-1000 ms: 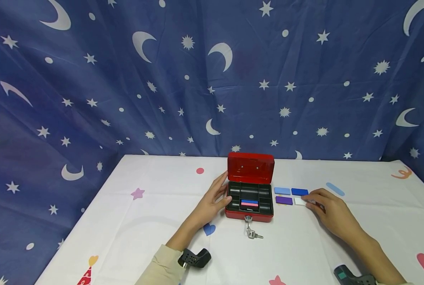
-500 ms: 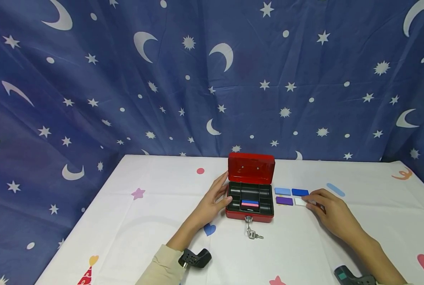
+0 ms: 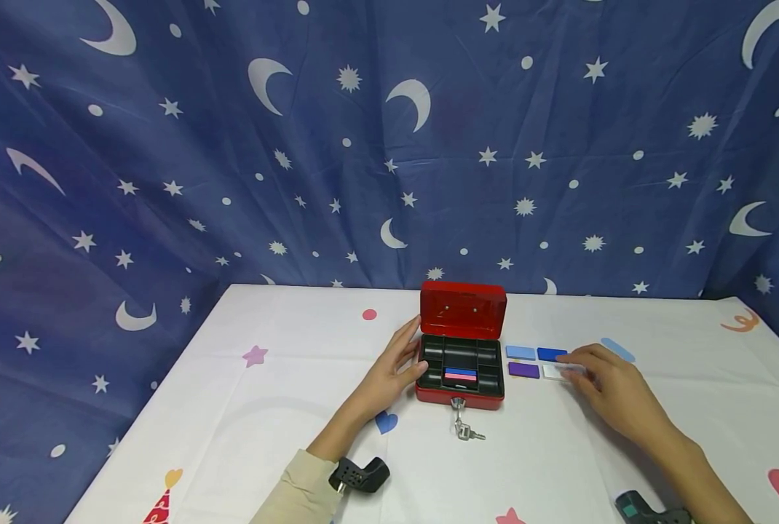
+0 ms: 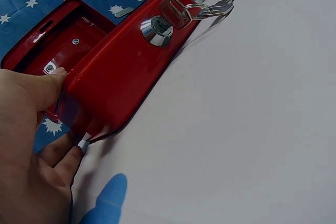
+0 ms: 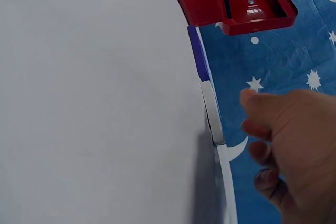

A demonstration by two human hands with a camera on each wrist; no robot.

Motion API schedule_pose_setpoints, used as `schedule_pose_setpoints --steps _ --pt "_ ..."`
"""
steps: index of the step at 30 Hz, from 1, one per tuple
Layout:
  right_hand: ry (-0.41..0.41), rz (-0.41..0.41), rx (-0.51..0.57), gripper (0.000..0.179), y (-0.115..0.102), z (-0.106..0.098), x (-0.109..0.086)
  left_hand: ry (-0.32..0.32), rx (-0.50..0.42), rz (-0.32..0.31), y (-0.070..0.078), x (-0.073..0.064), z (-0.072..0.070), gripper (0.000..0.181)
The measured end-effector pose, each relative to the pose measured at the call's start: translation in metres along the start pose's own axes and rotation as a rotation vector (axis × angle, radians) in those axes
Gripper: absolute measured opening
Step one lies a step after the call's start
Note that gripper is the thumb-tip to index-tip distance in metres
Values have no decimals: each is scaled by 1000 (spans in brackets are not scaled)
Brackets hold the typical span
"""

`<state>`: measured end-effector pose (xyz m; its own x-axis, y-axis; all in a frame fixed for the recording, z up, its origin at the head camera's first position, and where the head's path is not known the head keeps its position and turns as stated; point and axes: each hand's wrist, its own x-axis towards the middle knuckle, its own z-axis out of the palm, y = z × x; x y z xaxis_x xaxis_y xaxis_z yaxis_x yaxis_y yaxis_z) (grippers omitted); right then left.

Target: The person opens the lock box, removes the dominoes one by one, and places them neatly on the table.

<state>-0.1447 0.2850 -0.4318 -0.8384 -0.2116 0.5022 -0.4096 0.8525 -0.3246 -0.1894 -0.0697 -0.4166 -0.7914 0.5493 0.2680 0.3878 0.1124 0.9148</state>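
Note:
A red cash box [image 3: 459,397] stands with its lid raised, showing a black compartment tray [image 3: 459,352]. In the tray's front middle compartment lie a blue and a pink block [image 3: 460,375]. My left hand [image 3: 381,378] rests against the box's left side, thumb at the rim, fingers along the outer wall. To the right, light blue [image 3: 520,353], dark blue [image 3: 550,354], purple [image 3: 523,370] and white [image 3: 553,372] flat blocks lie in two rows. My right hand [image 3: 615,386] hovers over the white block's right end, fingers loosely bent. In the right wrist view, a gap separates its fingers from that block.
Keys [image 3: 466,431] hang from the lock [image 4: 156,31] on the box's front. A white patterned cloth [image 3: 285,422] covers the table. Behind it hangs a blue curtain [image 3: 337,175] with moons and stars.
My right hand has lifted slightly off the white block, leaving more of it visible. The left hand has stayed at the box. The head view has shifted a little.

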Motion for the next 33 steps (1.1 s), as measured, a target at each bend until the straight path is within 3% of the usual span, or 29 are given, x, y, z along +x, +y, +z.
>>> schedule_pose_setpoints --steps 14,33 --pt "114 -152 89 32 -32 -11 21 10 1 -11 1 0 0 71" --pt "16 -144 200 27 -72 6 46 -4 20 -6 1 1 0 71"
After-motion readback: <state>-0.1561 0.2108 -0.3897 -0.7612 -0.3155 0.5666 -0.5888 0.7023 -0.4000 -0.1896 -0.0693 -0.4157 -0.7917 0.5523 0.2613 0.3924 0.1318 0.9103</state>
